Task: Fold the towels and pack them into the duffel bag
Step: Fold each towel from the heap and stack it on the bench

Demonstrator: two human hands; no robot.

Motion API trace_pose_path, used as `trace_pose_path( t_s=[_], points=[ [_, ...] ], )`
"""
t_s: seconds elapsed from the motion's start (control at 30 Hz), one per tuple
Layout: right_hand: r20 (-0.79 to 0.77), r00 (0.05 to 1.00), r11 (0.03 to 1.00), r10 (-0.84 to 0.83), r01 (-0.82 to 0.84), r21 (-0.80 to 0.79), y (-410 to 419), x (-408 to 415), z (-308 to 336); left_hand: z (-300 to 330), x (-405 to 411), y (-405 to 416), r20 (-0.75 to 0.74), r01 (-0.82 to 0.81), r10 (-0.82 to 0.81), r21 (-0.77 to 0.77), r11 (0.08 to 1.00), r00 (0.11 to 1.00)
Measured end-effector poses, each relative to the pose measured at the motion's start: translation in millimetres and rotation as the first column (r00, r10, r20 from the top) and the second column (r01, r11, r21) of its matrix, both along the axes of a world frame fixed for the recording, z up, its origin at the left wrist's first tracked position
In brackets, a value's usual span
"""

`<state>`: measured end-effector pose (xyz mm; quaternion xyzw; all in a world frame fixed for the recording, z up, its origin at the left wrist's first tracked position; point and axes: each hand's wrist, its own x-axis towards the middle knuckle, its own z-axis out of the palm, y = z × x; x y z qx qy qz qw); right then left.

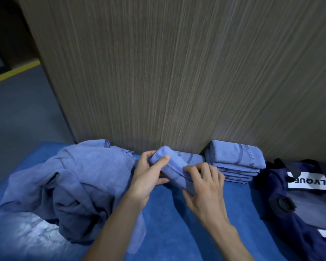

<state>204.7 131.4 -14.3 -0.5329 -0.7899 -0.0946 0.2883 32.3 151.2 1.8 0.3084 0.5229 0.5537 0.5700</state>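
A small light-blue towel (179, 162) lies partly folded in the middle of the blue surface, against the wooden panel. My left hand (149, 178) pinches its raised left end between thumb and fingers. My right hand (205, 183) rests on its near right part, fingers curled onto the cloth. A stack of folded blue towels (235, 161) stands just to the right. A heap of unfolded blue towels (73, 178) lies to the left. The navy duffel bag (299, 200) with a white label sits at the far right.
The blue padded surface (177, 232) carries everything. A tall wood-grain panel (177, 72) rises directly behind the towels. Grey floor with a yellow stripe (13, 73) shows at the left. A black buckle (284, 203) sits on the bag's side.
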Motion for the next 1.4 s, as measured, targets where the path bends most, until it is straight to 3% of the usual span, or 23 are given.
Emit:
trace_pose_path(
  t_s=[0.07,0.13,0.2,0.23,0.3,0.33,0.4,0.43,0.6,0.8,0.9,0.97,1.03,1.07,1.13,1.2,1.27,1.33,1.4],
  points=[
    [-0.133,0.991,0.996,-0.013,0.001,-0.089,-1,-6,-2,3,2,0,0.012,0.012,-0.014,0.087,0.996,1.0],
    [-0.503,0.863,0.968,-0.046,-0.085,-0.235,-3,-15,-3,4,5,1,-0.036,0.033,-0.028,0.144,0.989,0.999],
    [-0.829,0.526,0.889,-0.19,-0.266,-0.372,-2,-24,1,1,8,0,-0.079,0.024,-0.012,0.144,0.989,0.997],
    [-0.905,0.326,0.847,-0.273,-0.364,-0.386,-2,-29,3,0,8,0,-0.075,0.01,-0.001,0.116,0.993,0.997],
    [-0.912,-0.007,0.767,-0.411,-0.543,-0.341,-2,-37,5,-1,8,-1,-0.041,0.035,-0.034,0.024,0.999,0.999],
    [-0.881,-0.116,0.738,-0.458,-0.603,-0.304,-2,-40,4,1,8,-2,-0.033,0.094,-0.094,-0.016,0.995,0.995],
    [-0.829,-0.228,0.708,-0.51,-0.658,-0.255,-2,-42,5,3,7,-6,-0.03,0.233,-0.234,-0.053,0.971,0.972],
    [-0.818,-0.241,0.705,-0.522,-0.662,-0.255,-1,-41,5,3,7,-7,-0.041,0.272,-0.274,-0.047,0.961,0.961],
    [-0.829,-0.142,0.685,-0.54,-0.647,-0.336,5,-29,8,3,6,-10,-0.088,0.317,-0.314,0.027,0.948,0.945],
    [-0.833,-0.124,0.612,-0.538,-0.737,-0.286,12,-16,17,3,-14,-8,-0.078,0.338,-0.334,0.062,0.939,0.939],
    [-0.868,-0.163,0.689,-0.468,-0.682,-0.244,13,-13,22,5,-25,-10,-0.164,0.414,-0.403,0.032,0.91,0.9],
    [-0.919,-0.098,0.764,-0.381,-0.593,-0.253,12,-13,27,5,-24,-13,-0.257,0.473,-0.459,-0.01,0.881,0.851],
    [-0.956,0.006,0.834,-0.295,-0.487,-0.26,11,-10,33,4,-20,-12,-0.308,0.438,-0.419,-0.01,0.899,0.854],
    [-0.965,0.107,0.873,-0.239,-0.41,-0.262,11,-6,37,4,-19,-11,-0.326,0.376,-0.355,0.003,0.927,0.876],
    [-0.907,0.409,0.944,-0.102,-0.246,-0.218,15,4,47,5,-18,-6,-0.309,0.242,-0.22,0.033,0.97,0.925],
    [-0.731,0.681,0.984,0.027,-0.149,-0.102,27,10,59,6,-19,-1,-0.282,0.164,-0.139,0.064,0.984,0.949],
    [-0.503,0.856,0.987,0.121,-0.158,-0.031,49,6,69,4,-19,4,-0.269,0.119,-0.093,0.08,0.99,0.959],
    [-0.221,0.961,0.982,0.168,-0.181,-0.043,69,-7,72,2,-19,6,-0.273,0.081,-0.057,0.076,0.994,0.96],
    [0.072,0.981,0.984,0.178,-0.176,-0.031,82,-20,63,1,-20,7,-0.281,0.045,-0.023,0.072,0.996,0.959]
  ],
)
